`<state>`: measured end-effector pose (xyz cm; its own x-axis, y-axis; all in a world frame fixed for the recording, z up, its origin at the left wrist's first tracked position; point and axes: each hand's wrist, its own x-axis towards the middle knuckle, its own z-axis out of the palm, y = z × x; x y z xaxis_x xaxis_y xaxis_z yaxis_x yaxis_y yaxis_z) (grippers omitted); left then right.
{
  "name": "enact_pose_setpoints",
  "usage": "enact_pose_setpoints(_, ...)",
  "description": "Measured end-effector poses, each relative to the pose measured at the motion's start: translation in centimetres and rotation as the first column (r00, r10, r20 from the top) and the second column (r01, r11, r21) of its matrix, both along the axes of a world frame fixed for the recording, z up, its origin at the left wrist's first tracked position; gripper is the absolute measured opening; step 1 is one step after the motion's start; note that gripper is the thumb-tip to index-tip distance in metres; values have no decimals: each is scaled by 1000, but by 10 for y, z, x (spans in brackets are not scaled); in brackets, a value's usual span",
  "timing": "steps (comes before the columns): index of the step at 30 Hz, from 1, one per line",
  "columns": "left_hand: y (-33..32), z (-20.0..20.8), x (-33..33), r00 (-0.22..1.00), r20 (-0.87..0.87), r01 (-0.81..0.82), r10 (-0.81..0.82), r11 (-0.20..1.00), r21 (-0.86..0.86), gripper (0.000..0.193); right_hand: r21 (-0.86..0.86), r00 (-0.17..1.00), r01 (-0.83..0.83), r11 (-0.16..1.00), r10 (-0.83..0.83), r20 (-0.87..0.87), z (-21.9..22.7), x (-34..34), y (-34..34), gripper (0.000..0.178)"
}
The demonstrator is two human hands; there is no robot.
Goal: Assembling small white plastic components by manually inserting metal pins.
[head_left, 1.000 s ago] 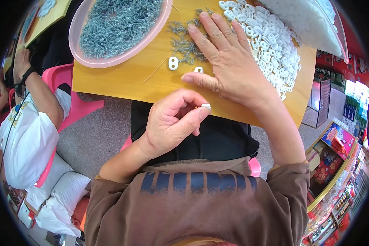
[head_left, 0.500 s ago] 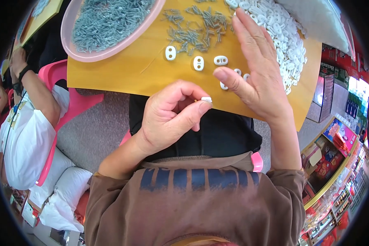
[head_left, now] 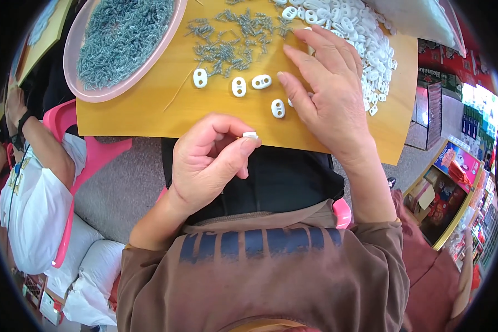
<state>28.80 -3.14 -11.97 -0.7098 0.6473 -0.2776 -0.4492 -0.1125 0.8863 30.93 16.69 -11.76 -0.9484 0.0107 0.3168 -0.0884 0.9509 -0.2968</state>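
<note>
Left hand pinches a small white plastic-looking piece while the right hand spreads over the table.
The left hand (head_left: 207,160) has thumb and index fingertip closed on the small white plastic-looking piece (head_left: 250,135), at the near edge of the yellow wood-coloured table (head_left: 133,119). The right hand (head_left: 335,91), loosely curved with its thumb well apart, is near the heap of white oval two-holed pieces (head_left: 371,66) at far right; whether its fingertips touch any, I cannot tell. Left of it lie loose white oval pieces (head_left: 238,87), then scattered grey metal coil springs (head_left: 221,52) farther off; at far left, a pink round basin (head_left: 108,95) holds more springs.
</note>
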Motion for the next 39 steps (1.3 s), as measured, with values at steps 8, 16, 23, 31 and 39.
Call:
enact_pose_setpoints(8, 0, 1, 0, 1000, -1, 15, -15, 1000, 15, 8, 65, 999, 30, 997, -31, 18, 3, -3, 1, 29)
enact_pose_setpoints(16, -1, -1, 0, 1000, 1, 14, -14, 999, 37, 8, 59, 998, 55, 997, -55, -4, 3, 4, 7, 27)
enact_pose_setpoints(23, -3, -1, 0, 1000, 7, 0, 0, 999, 33, 9, 32, 990, 91, 995, -87, -107, 2, -6, 13, 20)
enact_pose_setpoints(31, -2, -1, -1, 1000, 8, 8, -9, 998, 54, 9, 176, 990, 109, 978, -91, -107, 2, -26, 19, 10)
enact_pose_setpoints(39, -4, -2, -2, 999, -6, 47, -46, 997, 62, 9, 291, 996, 48, 956, -23, -87, 6, -37, 19, 3)
